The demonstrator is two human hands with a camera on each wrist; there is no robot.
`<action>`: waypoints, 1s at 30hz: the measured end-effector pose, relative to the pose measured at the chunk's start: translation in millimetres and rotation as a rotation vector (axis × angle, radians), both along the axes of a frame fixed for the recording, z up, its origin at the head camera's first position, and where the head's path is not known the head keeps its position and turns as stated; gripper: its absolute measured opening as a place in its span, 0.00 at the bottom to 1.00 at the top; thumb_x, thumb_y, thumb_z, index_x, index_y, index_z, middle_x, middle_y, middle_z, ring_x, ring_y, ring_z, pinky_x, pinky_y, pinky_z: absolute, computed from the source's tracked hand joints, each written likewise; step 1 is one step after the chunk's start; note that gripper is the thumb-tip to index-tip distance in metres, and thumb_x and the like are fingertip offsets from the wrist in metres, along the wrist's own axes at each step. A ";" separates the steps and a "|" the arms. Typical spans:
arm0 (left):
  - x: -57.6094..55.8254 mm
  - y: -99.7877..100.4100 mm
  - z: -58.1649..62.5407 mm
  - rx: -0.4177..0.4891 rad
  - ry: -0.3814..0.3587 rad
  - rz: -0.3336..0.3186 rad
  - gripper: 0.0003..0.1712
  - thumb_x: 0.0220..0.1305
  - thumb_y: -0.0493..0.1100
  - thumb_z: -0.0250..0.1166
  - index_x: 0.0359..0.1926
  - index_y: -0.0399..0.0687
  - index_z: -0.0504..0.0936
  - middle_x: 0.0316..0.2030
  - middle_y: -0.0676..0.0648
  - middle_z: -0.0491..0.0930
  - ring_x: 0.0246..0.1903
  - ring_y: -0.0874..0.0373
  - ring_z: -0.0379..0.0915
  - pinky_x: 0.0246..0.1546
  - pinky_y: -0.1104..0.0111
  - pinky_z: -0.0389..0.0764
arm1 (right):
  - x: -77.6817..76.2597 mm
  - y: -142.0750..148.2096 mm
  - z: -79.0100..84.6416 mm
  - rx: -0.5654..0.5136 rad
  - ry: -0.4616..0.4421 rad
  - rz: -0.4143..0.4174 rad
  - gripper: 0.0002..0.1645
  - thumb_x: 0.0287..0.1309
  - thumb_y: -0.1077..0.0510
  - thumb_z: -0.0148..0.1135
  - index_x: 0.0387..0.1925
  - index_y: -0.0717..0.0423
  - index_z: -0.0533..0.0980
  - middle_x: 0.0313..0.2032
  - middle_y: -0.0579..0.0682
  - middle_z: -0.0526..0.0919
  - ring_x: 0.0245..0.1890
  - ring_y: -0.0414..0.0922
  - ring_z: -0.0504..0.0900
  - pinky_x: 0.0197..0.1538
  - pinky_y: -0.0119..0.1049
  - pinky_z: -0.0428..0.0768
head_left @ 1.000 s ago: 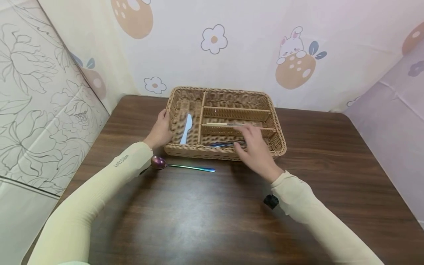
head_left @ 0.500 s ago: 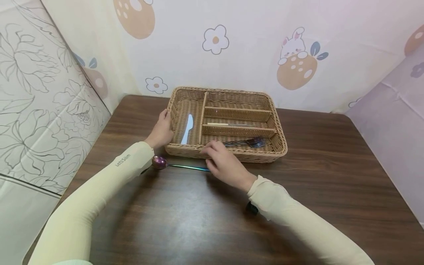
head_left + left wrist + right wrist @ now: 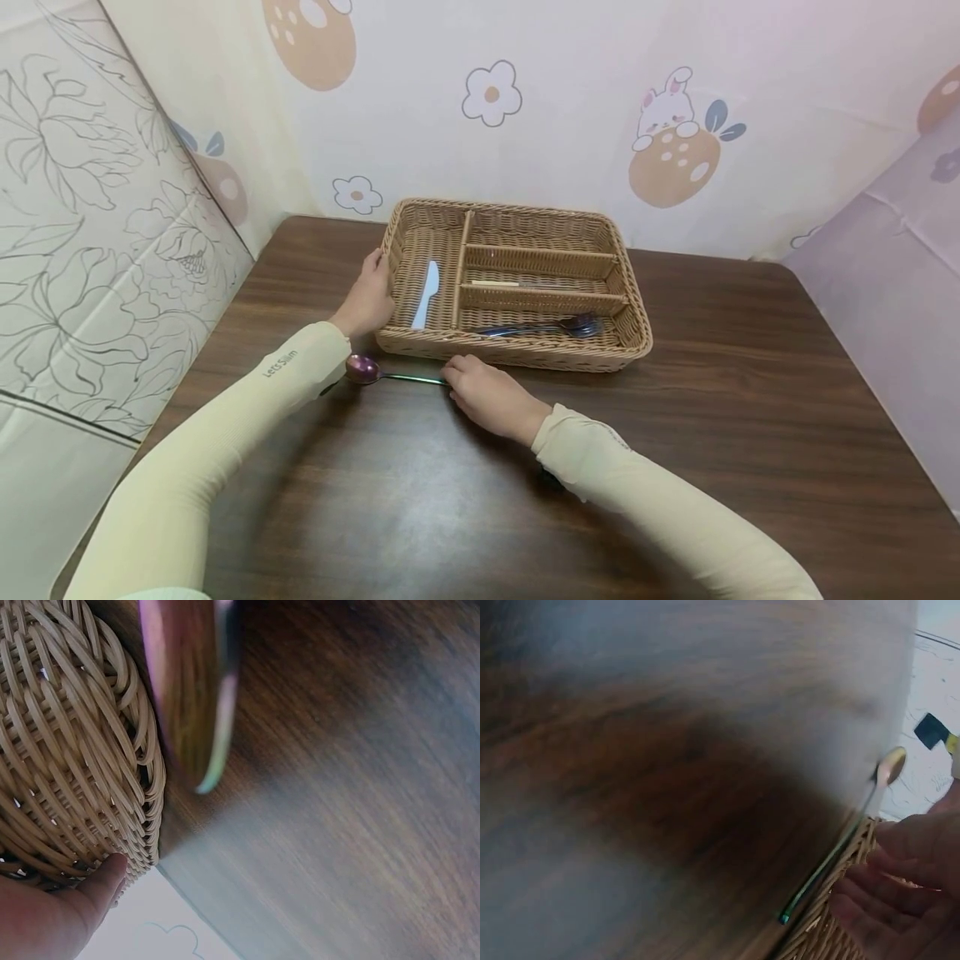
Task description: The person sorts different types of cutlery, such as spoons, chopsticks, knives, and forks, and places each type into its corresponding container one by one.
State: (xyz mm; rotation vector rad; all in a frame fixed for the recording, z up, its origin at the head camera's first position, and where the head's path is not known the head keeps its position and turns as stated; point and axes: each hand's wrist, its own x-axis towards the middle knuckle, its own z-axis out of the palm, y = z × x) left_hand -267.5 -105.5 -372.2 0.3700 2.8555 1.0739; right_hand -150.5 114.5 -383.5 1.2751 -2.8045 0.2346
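A wicker basket [image 3: 512, 358] with dividers stands at the back of the table. My left hand [image 3: 367, 298] holds its left side; in the left wrist view a digit [image 3: 103, 889] lies against the woven wall. In front of the basket lies a long spoon [image 3: 363, 369] with a purple bowl and a green-blue handle. My right hand [image 3: 491, 397] is over the handle's right end, fingers loosely bent. In the right wrist view the spoon's handle [image 3: 821, 870] lies on the table beside those fingers, with no grip on it visible.
A pale blue knife [image 3: 426, 295] lies in the basket's left compartment. Dark forks or spoons [image 3: 540, 327] lie in the front right compartment, and a cream-handled utensil [image 3: 495, 283] in the middle one. Patterned walls stand behind and left of the brown table [image 3: 750, 358].
My right hand has moved left and down, out of the basket's front compartment to the spoon's handle end. The left hand stays on the basket, and the spoon lies where it was.
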 end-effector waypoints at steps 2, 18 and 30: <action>-0.6 0.0 -0.5 0.000 0.007 -0.001 0.43 0.55 0.22 0.45 0.71 0.28 0.38 0.72 0.33 0.32 0.70 0.38 0.39 0.69 0.54 0.45 | 1.2 -0.9 -2.7 0.067 0.057 -0.014 0.14 0.63 0.66 0.57 0.49 0.65 0.77 0.45 0.56 0.77 0.45 0.49 0.77 0.42 0.36 0.82; -0.1 0.2 1.2 -0.011 0.001 -0.011 0.44 0.56 0.23 0.46 0.71 0.28 0.37 0.72 0.33 0.30 0.70 0.38 0.38 0.69 0.54 0.45 | -0.3 -5.0 -11.8 0.149 0.190 -0.066 0.08 0.51 0.74 0.63 0.33 0.62 0.79 0.30 0.53 0.76 0.31 0.48 0.77 0.31 0.36 0.82; -0.9 -1.1 -0.4 -0.022 0.016 -0.015 0.43 0.54 0.23 0.44 0.71 0.25 0.38 0.72 0.31 0.32 0.70 0.38 0.38 0.69 0.54 0.46 | -1.5 -7.7 -10.8 0.189 0.179 -0.108 0.03 0.57 0.70 0.58 0.34 0.64 0.75 0.30 0.55 0.75 0.30 0.49 0.77 0.29 0.37 0.79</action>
